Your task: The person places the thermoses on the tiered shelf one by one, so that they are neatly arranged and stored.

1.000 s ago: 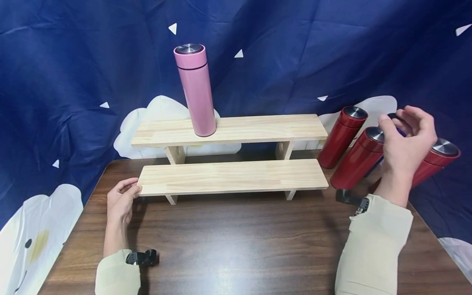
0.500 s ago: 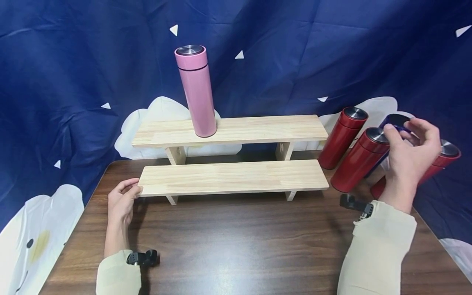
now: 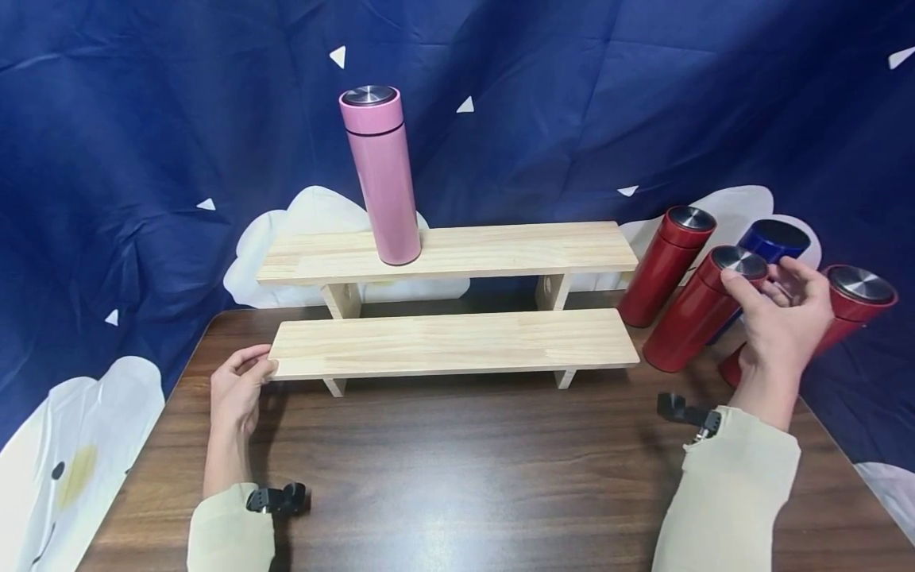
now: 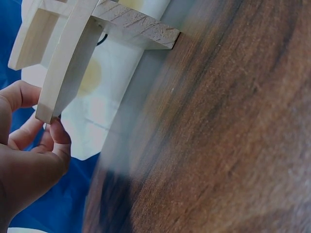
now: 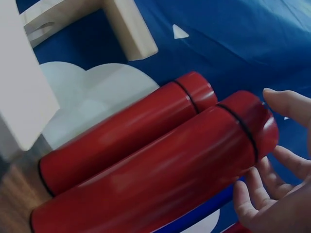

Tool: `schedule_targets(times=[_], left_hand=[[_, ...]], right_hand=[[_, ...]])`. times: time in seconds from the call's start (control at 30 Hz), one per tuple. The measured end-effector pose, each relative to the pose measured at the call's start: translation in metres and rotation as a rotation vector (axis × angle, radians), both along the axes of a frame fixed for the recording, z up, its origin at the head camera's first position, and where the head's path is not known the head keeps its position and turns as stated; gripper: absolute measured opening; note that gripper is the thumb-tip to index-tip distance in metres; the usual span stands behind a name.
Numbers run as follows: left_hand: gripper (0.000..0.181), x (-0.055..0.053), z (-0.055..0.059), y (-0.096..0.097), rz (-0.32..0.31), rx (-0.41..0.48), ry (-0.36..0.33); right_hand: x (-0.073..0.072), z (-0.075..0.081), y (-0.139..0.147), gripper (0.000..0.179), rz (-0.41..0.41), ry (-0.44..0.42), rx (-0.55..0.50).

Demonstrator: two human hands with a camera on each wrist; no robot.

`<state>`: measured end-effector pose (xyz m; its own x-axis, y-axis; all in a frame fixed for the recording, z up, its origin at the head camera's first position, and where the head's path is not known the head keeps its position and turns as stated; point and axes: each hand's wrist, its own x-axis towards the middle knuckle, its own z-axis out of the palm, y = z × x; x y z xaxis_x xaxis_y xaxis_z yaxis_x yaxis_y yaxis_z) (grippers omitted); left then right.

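My left hand (image 3: 234,389) pinches the left end of the lower board of a pale wooden two-tier shelf (image 3: 450,342). In the left wrist view, the thumb and fingers lie on both faces of that board end (image 4: 46,109). At the right, my right hand (image 3: 789,318) has its thumb and fingers round the capped top of a red thermos (image 3: 689,318), which stands on the table. The right wrist view shows the thumb at the lid's edge and the fingers (image 5: 257,187) along the other side. A pink thermos (image 3: 382,187) stands on the upper board.
A second red thermos (image 3: 661,270) stands close behind the held one. A blue thermos (image 3: 775,238) is behind my right hand, partly hidden. Another red thermos (image 3: 858,298) stands to the right of that hand. Dark blue patterned cloth (image 3: 515,103) hangs behind the brown table (image 3: 443,469).
My right hand has moved down and left, from above the thermoses to the top of the front red thermos. The left hand has stayed on the board end.
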<state>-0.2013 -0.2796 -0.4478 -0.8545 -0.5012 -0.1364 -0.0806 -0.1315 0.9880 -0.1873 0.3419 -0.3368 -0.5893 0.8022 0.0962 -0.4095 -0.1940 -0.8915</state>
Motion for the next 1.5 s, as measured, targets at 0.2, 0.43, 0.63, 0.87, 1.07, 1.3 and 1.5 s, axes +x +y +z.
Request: schedule_targets(times=[0.2, 0.43, 0.63, 0.87, 1.07, 1.3, 1.5], left_hand=[[0.026, 0.001, 0.000, 0.000, -0.014, -0.004, 0.008], [0.027, 0.002, 0.001, 0.001, -0.013, 0.010, 0.010], [0.027, 0.001, 0.001, 0.001, -0.012, 0.017, 0.010], [0.027, 0.000, 0.001, 0.001, -0.015, 0.019, 0.012], [0.027, -0.002, 0.002, 0.002, -0.022, 0.025, 0.017], [0.025, -0.002, 0.003, 0.000, -0.015, 0.013, 0.025], [0.026, 0.000, 0.002, 0.000, -0.015, 0.020, 0.017]], right_hand=[[0.000, -0.018, 0.002, 0.062, 0.033, -0.025, -0.037], [0.000, -0.036, 0.005, 0.063, 0.065, -0.077, -0.095], [0.001, -0.052, 0.008, 0.067, 0.081, -0.161, -0.097], [0.001, -0.074, 0.013, 0.069, 0.134, -0.213, -0.151], [-0.001, -0.095, 0.012, 0.064, 0.165, -0.209, -0.207], [-0.004, -0.118, 0.011, 0.060, 0.195, -0.211, -0.183], [-0.003, -0.132, 0.011, 0.064, 0.193, -0.295, -0.098]])
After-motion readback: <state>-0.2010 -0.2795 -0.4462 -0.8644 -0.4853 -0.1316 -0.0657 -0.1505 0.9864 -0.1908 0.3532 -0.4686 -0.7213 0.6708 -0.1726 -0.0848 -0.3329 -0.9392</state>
